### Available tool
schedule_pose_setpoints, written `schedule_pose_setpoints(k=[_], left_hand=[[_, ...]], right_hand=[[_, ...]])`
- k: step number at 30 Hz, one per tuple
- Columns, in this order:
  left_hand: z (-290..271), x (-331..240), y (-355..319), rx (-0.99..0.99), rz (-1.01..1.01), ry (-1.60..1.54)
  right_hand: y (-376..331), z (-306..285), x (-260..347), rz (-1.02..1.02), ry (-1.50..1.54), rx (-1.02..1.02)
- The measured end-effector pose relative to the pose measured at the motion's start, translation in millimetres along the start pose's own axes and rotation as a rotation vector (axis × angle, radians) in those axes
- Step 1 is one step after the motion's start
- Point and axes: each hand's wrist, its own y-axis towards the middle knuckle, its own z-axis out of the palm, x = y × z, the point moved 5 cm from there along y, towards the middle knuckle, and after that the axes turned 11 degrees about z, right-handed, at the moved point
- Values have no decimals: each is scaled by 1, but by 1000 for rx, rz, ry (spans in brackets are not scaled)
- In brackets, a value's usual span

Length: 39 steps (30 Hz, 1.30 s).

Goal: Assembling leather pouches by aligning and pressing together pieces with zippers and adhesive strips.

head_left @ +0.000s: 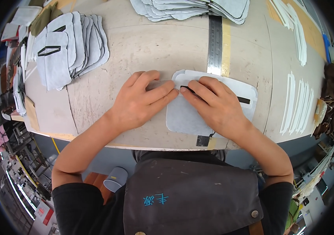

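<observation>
both hands lie flat on a pale grey felt piece (186,117) w/ rounded corners, which rests on the worktable (143,43) near its front edge, in the middle. the left hand (141,100) is spread open, palm down, fingers stretched to the right; its fingertips press on the left top part of the piece, the rest of the hand is on the bare table beside it. it grips nothing. the right hand (214,103) is also flat and open, fingers pointing to the left, tips touching a thin black strip (243,100) that runs across the top part of the piece; the strip's middle is hidden under the hand. the index fingers of both hands almost meet, just beside each other.

a steel ruler (214,45) lies on the table along a yellow tape line (225,47), and goes under the felt piece.

no real container is on the table, things are only kept in piles: a fanned stack of same grey pieces (82,39) at left back, some w/ black strip outlines on top; another stack (190,8) at the back centre; white narrow strips (296,100) laid in a row at right. a grey cup (116,178) stands lower, left of the person's dark apron (190,192); what is inside i cannot tell
</observation>
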Motion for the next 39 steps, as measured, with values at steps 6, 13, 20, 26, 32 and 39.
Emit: schedule_pose_setpoints(k=[6, 13, 20, 26, 32, 39], left_hand=[[0, 2, -1, 22, 6, -10], [0, 2, 1, 31, 62, -25], [1, 7, 1, 52, 104, -28], [0, 8, -1, 72, 102, -21], [0, 9, -3, 69, 110, -10], [0, 9, -1, 63, 106, 9]], right_hand=[[-1, 1, -2, -28, 1, 2], [-3, 1, -2, -24, -7, -12], [-3, 2, -3, -24, -8, 11], [-6, 2, -5, -18, 9, 16], [-5, 1, -4, -19, 25, -8], [-6, 3, -4, -22, 23, -24]])
